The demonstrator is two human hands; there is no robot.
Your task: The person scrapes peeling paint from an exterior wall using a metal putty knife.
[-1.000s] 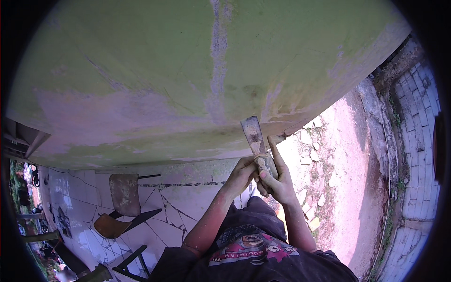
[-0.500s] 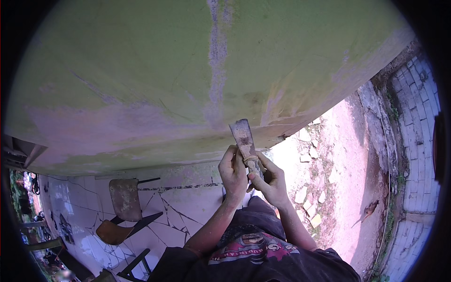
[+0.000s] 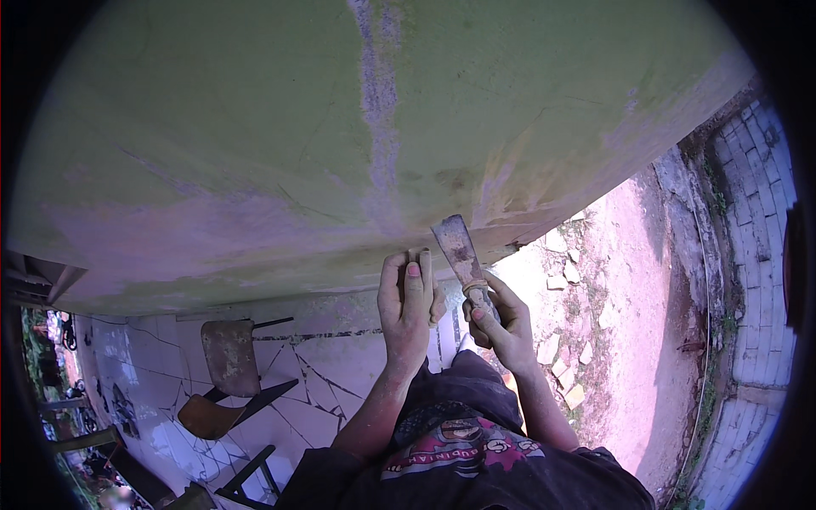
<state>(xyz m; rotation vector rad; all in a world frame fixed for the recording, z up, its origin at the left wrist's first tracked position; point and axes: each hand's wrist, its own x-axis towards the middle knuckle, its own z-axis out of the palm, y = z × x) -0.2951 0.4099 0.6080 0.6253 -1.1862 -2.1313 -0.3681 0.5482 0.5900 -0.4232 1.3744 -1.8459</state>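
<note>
My right hand (image 3: 503,327) is closed around the handle of a putty knife (image 3: 459,246), whose worn, stained blade points up in front of the wall. Some pale wrapping circles the handle just below the blade. Beside it, a little to the left, my left hand (image 3: 406,302) is raised apart from the tool. Its thumb and fingers press together, and whatever lies between them, if anything, is hidden. A green painted wall (image 3: 280,102) fills the upper view, with pale purple patches and a vertical purple streak where the paint has worn off.
A chair (image 3: 229,361) with a worn back stands on the cracked tiled floor (image 3: 314,408) at the left, with more dark furniture at lower left. Toward the right run a sunlit dirt path (image 3: 633,331) edged with broken stones (image 3: 558,367) and a pale block wall (image 3: 756,246).
My left hand has let go of the putty knife and moved slightly left. My right hand, still holding the putty knife, has shifted a little to the right.
</note>
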